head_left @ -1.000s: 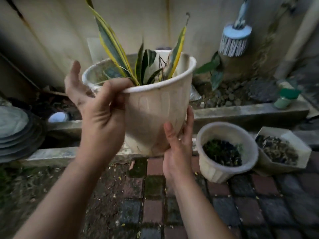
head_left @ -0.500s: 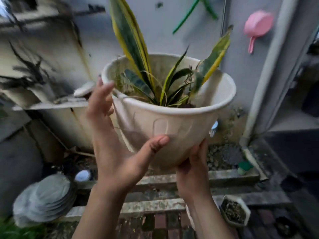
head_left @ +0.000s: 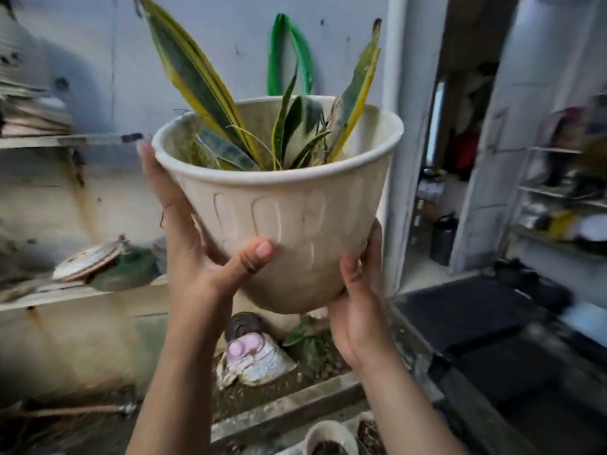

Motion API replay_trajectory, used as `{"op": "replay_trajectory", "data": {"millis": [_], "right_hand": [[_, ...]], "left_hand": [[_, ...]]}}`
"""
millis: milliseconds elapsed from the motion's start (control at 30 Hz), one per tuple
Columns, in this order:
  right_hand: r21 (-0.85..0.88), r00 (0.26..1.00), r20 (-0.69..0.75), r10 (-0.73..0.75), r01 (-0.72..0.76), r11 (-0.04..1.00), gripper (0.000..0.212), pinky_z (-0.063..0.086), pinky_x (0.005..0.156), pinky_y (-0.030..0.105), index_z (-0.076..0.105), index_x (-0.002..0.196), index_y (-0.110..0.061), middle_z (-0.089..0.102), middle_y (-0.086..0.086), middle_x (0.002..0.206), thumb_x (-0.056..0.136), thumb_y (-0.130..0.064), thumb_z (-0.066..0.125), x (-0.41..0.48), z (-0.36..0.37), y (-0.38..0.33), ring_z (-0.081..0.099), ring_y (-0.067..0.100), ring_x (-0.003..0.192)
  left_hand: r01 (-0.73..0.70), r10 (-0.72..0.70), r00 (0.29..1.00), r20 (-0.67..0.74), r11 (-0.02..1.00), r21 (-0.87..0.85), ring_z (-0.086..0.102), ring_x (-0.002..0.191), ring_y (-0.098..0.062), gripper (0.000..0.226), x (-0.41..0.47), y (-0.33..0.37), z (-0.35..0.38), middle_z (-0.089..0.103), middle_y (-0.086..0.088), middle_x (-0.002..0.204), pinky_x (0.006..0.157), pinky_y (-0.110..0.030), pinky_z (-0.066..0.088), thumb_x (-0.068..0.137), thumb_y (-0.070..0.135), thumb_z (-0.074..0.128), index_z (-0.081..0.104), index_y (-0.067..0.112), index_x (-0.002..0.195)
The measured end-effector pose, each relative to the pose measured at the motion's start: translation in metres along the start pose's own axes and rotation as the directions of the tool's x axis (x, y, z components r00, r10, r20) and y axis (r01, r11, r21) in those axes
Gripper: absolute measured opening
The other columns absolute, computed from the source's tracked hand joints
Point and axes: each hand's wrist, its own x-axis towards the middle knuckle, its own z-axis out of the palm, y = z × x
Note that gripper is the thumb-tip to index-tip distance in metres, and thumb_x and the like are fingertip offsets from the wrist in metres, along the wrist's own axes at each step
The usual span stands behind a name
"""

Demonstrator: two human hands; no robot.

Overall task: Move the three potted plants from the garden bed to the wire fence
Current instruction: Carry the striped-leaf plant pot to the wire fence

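Observation:
I hold a cream plastic pot high in front of me, with a green and yellow striped snake plant growing in it. My left hand grips the pot's left side, its thumb pressed on the front wall. My right hand cups the lower right side and the base. Far below, at the bottom edge, a second cream pot with dark soil shows beside part of a third pot. No wire fence is in view.
A concrete curb borders the garden bed below. Shelves with discs and clutter stand on the left. A green hose hangs on the grey wall. A white pipe and an open doorway lie right, with a dark mat.
Both hands have lifted the pot higher and my view has swung up and to the right. My left thumb moved from the rim to the front wall.

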Motion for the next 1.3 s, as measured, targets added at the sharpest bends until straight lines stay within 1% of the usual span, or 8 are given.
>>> {"op": "replay_trajectory", "data": {"millis": [133, 333, 467, 600, 833, 1000, 1200, 1300], "right_hand": [[-0.12, 0.992, -0.102, -0.069, 0.057, 0.991, 0.083, 0.054, 0.104, 0.055, 0.05, 0.141, -0.056, 0.062, -0.012, 0.146, 0.068, -0.056, 0.09, -0.027, -0.005, -0.032, 0.061, 0.019, 0.135], [-0.154, 0.929, -0.362, -0.081, 0.027, 0.988, 0.119, 0.058, 0.101, 0.042, 0.036, 0.159, -0.033, 0.052, 0.002, 0.158, 0.06, -0.07, 0.089, -0.089, -0.04, -0.102, 0.054, 0.023, 0.142], [-0.378, 0.828, -0.436, -0.352, 0.187, 0.907, 0.102, 0.053, 0.108, 0.045, 0.037, 0.159, -0.034, 0.051, 0.002, 0.159, 0.073, -0.063, 0.084, -0.152, -0.059, -0.187, 0.052, 0.024, 0.144], [-0.617, 0.72, -0.413, -0.557, 0.229, 0.753, 0.08, 0.056, 0.103, 0.042, 0.042, 0.151, -0.048, 0.057, -0.007, 0.152, 0.081, -0.054, 0.081, -0.231, -0.066, -0.276, 0.058, 0.018, 0.138], [-0.86, 0.447, -0.405, -0.797, 0.108, 0.498, 0.102, 0.045, 0.115, 0.055, 0.038, 0.15, -0.058, 0.044, -0.011, 0.157, 0.061, -0.072, 0.086, -0.399, -0.061, -0.421, 0.05, 0.017, 0.143], [-0.952, 0.276, -0.294, -0.915, -0.004, 0.305, 0.099, 0.047, 0.113, 0.043, 0.035, 0.146, -0.068, 0.04, -0.011, 0.159, 0.062, -0.069, 0.089, -0.526, -0.03, -0.494, 0.048, 0.013, 0.145], [-0.965, 0.049, -0.172, -0.984, -0.209, 0.158, 0.103, 0.04, 0.119, 0.055, 0.034, 0.147, -0.067, 0.038, -0.007, 0.16, 0.061, -0.068, 0.09, -0.654, 0.022, -0.536, 0.044, 0.022, 0.147], [-0.952, -0.092, -0.079, -0.993, -0.29, 0.102, 0.108, 0.036, 0.12, 0.056, 0.035, 0.15, -0.061, 0.038, -0.003, 0.16, 0.058, -0.07, 0.09, -0.712, 0.048, -0.545, 0.042, 0.024, 0.149]], "left_hand": [[0.083, -0.076, 0.996, 0.036, 0.969, -0.232, 0.036, 0.152, -0.045, 0.135, -0.015, -0.005, 0.016, 0.032, -0.027, 0.167, 0.122, -0.05, 0.041, 0.069, 0.063, 0.087, 0.015, 0.001, 0.165], [0.104, -0.047, 0.986, 0.161, 0.925, -0.366, 0.034, 0.157, -0.033, 0.116, -0.034, 0.021, 0.1, 0.033, -0.019, 0.169, 0.125, -0.065, 0.029, 0.072, 0.062, 0.086, 0.032, 0.009, 0.16], [0.177, -0.011, 0.947, 0.321, 0.853, -0.491, 0.031, 0.156, -0.001, 0.109, -0.065, 0.073, 0.177, 0.027, 0.029, 0.168, 0.126, -0.024, 0.031, 0.075, 0.072, 0.078, 0.019, 0.039, 0.161], [0.264, 0.032, 0.898, 0.438, 0.757, -0.597, 0.027, 0.146, 0.024, 0.125, -0.112, 0.136, 0.258, 0.02, 0.059, 0.152, 0.111, 0.001, 0.029, 0.079, 0.08, 0.067, -0.006, 0.027, 0.165], [0.469, 0.135, 0.774, 0.619, 0.535, -0.703, 0.035, 0.154, -0.002, 0.154, -0.205, 0.287, 0.375, 0.012, 0.004, 0.176, 0.116, -0.018, 0.043, 0.054, 0.081, 0.085, -0.012, 0.038, 0.165], [0.558, 0.244, 0.72, 0.649, 0.351, -0.752, 0.037, 0.156, -0.032, 0.151, -0.274, 0.41, 0.436, 0.021, -0.008, 0.175, 0.122, -0.066, 0.034, 0.051, 0.074, 0.092, -0.003, 0.042, 0.164], [0.773, 0.411, 0.549, 0.728, 0.083, -0.63, 0.041, 0.152, -0.04, 0.165, -0.357, 0.533, 0.464, 0.03, -0.015, 0.171, 0.12, -0.069, 0.034, 0.044, 0.069, 0.096, 0.0, 0.018, 0.168], [0.854, 0.535, 0.437, 0.723, 0.007, -0.521, 0.044, 0.152, -0.033, 0.166, -0.395, 0.592, 0.465, 0.031, -0.009, 0.172, 0.116, -0.055, 0.046, 0.042, 0.057, 0.1, 0.0, 0.017, 0.168]]}}
